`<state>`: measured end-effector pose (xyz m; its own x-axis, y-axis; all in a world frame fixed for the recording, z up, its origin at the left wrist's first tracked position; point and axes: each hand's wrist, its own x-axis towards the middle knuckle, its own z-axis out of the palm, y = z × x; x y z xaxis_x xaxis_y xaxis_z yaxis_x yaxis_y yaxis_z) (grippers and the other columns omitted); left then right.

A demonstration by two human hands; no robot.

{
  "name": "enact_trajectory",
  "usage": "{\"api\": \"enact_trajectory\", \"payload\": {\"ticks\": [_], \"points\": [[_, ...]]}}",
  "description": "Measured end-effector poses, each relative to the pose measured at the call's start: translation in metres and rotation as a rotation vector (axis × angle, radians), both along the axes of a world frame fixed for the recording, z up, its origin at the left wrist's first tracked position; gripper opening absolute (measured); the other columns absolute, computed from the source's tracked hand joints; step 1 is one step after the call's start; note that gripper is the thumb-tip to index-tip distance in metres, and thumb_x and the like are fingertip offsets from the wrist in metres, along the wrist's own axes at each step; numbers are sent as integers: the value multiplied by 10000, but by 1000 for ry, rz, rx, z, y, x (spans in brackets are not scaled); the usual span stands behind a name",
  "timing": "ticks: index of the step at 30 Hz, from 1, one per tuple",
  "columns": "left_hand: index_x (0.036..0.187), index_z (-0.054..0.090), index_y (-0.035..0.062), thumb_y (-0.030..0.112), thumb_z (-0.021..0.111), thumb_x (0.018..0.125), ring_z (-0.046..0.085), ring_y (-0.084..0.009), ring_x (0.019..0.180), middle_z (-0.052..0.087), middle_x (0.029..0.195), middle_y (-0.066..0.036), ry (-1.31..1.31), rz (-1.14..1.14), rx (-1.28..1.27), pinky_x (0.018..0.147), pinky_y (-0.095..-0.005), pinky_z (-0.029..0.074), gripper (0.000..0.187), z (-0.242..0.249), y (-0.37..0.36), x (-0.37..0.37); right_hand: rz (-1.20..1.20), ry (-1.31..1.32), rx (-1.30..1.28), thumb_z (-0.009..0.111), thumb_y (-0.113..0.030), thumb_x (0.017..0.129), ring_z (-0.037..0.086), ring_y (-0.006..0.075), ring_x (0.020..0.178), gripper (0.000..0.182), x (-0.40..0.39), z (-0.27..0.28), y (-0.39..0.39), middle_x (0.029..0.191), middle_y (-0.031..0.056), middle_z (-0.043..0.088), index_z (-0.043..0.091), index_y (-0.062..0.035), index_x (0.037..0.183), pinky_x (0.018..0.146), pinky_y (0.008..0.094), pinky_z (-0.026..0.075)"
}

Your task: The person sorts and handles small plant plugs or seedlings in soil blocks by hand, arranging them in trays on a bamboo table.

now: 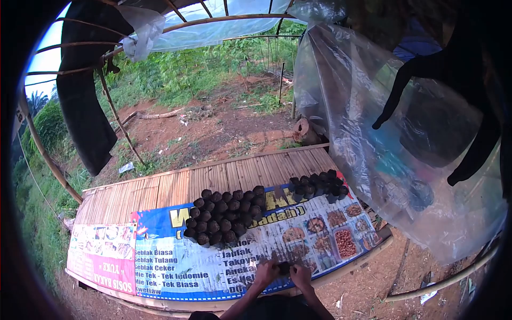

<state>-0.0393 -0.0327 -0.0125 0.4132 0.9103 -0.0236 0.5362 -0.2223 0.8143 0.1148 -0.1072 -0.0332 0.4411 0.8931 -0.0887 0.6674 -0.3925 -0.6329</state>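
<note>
My left hand (266, 273) and my right hand (301, 276) are close together over the front edge of the table. Between them is a small black seedling bag (284, 268). The left fingers are closed on its left side and the right fingers pinch its right edge; its contents are too small to make out. Beyond my hands, a cluster of dark, rounded seedling bags (224, 213) stands packed together on the banner. Farther right, a smaller group of black bags (318, 186) sits near the table's back right.
A printed food banner (176, 266) covers much of the slatted bamboo table (176, 186). Clear plastic sheeting (352, 106) hangs on the right, with a dark garment (426, 69) in front. A bamboo pole (442, 282) lies at lower right. Bare soil and plants are beyond the table.
</note>
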Motion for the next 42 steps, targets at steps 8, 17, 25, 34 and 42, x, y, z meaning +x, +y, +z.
{"api": "enact_trajectory", "payload": {"ticks": [8, 17, 25, 34, 42], "points": [[849, 605, 20, 159, 638, 734, 641, -363, 750, 644, 788, -188, -49, 75, 69, 673, -433, 502, 183, 2, 4, 0, 28, -76, 136, 575, -301, 826, 621, 395, 708, 272, 3, 1, 17, 711, 201, 628, 635, -48, 746, 626, 478, 470], [814, 603, 12, 162, 642, 723, 641, -369, 725, 646, 770, -191, -88, 126, 26, 655, -435, 501, 180, -6, 17, -5, 25, 4, 156, 572, -310, 815, 612, 408, 734, 301, -1, -1, 30, 723, 228, 614, 621, -29, 721, 628, 495, 468], [796, 598, 5, 163, 647, 726, 636, -326, 667, 630, 720, -170, -83, 125, 65, 643, -409, 504, 179, -18, 13, -8, 64, -18, 174, 578, -291, 804, 611, 410, 694, 274, 1, -13, 33, 682, 222, 613, 650, -36, 734, 628, 489, 479], [808, 590, 4, 145, 653, 726, 640, -348, 705, 641, 773, -176, -128, 107, -38, 641, -422, 498, 175, -17, 7, -13, 78, 44, 171, 594, -309, 814, 617, 399, 689, 303, 0, -30, 18, 672, 214, 612, 647, -19, 746, 614, 463, 474], [821, 628, 27, 177, 665, 785, 640, -341, 663, 645, 739, -182, -79, 124, 255, 614, -432, 502, 159, -4, 17, -8, 79, 179, -114, 597, -381, 831, 645, 368, 715, 389, -13, 1, 13, 693, 208, 636, 662, -2, 768, 647, 447, 481]]}}
